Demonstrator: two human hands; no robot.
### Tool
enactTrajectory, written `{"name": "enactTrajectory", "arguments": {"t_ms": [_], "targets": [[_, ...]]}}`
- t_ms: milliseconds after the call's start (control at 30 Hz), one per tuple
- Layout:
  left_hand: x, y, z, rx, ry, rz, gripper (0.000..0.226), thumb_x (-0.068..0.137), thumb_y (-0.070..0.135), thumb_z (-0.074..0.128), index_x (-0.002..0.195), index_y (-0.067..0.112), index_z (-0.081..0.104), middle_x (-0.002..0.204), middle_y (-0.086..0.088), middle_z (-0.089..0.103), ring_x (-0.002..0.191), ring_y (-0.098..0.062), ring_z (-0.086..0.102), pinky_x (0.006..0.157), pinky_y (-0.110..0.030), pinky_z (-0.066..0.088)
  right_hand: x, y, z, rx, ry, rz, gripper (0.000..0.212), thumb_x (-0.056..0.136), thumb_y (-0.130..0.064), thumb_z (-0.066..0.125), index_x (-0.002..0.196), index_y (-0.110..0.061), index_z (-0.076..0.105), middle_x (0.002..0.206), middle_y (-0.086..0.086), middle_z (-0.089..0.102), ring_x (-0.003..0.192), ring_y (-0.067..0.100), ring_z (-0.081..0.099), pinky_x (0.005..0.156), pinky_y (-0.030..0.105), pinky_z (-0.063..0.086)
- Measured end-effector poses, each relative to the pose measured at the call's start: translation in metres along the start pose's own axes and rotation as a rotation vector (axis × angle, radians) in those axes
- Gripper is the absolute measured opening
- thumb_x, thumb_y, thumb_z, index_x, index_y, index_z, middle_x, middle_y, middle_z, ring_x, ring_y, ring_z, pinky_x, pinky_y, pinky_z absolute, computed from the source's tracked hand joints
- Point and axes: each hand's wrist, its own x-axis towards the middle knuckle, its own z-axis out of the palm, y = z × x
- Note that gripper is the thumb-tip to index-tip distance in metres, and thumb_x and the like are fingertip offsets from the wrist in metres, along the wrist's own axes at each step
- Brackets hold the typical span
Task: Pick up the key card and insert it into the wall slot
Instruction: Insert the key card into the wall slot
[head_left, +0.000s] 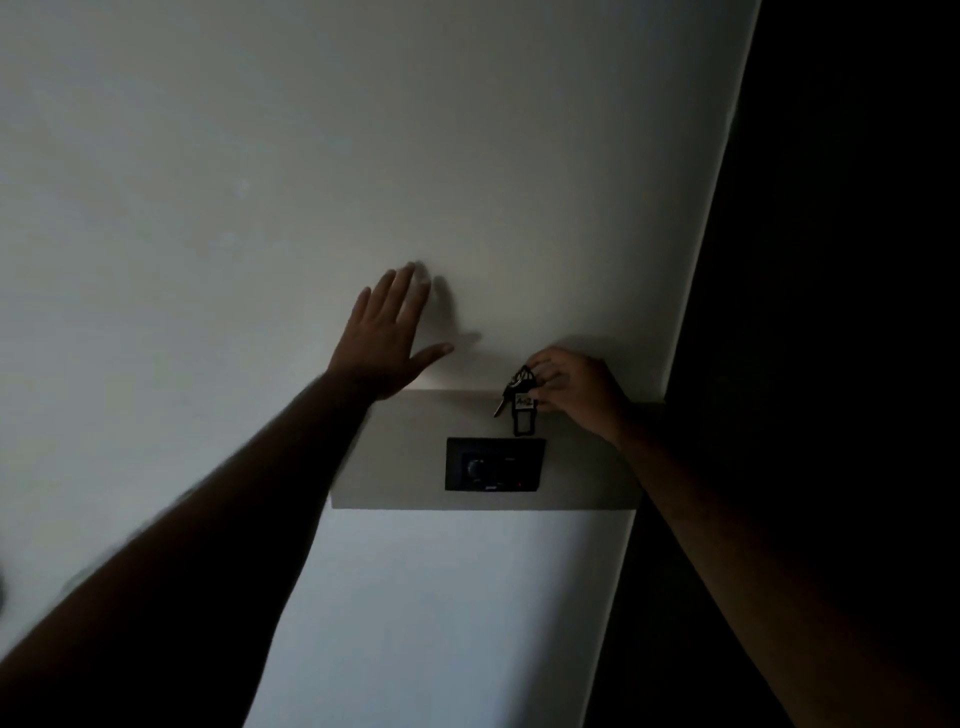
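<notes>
In dim light, my right hand (574, 392) pinches a small dark key card (523, 410) with a white label, and a key ring with a key hangs from it. The card's lower end hovers just above a black wall panel (495, 464), which has a round knob on its left half and a tiny red light at its bottom right. I cannot make out the slot itself. My left hand (387, 335) lies flat on the white wall with its fingers spread, up and to the left of the panel.
The panel sits on a grey, box-like raised part of the wall (395, 467). White wall (311, 156) fills the view above and below. A dark opening or door edge (831, 260) runs down the right side.
</notes>
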Motion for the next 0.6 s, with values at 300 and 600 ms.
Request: {"name": "enactTrajectory", "arguments": {"t_ms": [300, 600], "targets": [[0.0, 0.007, 0.017, 0.111, -0.108, -0.112, 0.105, 0.087, 0.079, 0.032, 0.16, 0.009, 0.001, 0.169, -0.012, -0.013, 0.156, -0.03, -0.006, 0.124, -0.055, 0.016, 0.001, 0.022, 0.01, -0.037, 0.03, -0.046, 0.052, 0.079, 0.009, 0.068, 0.091, -0.041, 0.065, 0.09, 0.012, 0.066, 0.083, 0.026, 0.072, 0.068, 0.039, 0.064], [0.0, 0.011, 0.034, 0.107, -0.069, -0.137, 0.106, 0.088, 0.078, 0.034, 0.16, 0.009, 0.0, 0.168, -0.014, -0.015, 0.156, -0.032, -0.008, 0.122, -0.059, 0.016, -0.007, 0.044, 0.024, -0.061, 0.032, -0.07, 0.048, 0.082, 0.008, 0.066, 0.096, -0.038, 0.063, 0.095, 0.007, 0.065, 0.084, 0.018, 0.072, 0.065, 0.03, 0.062]]}}
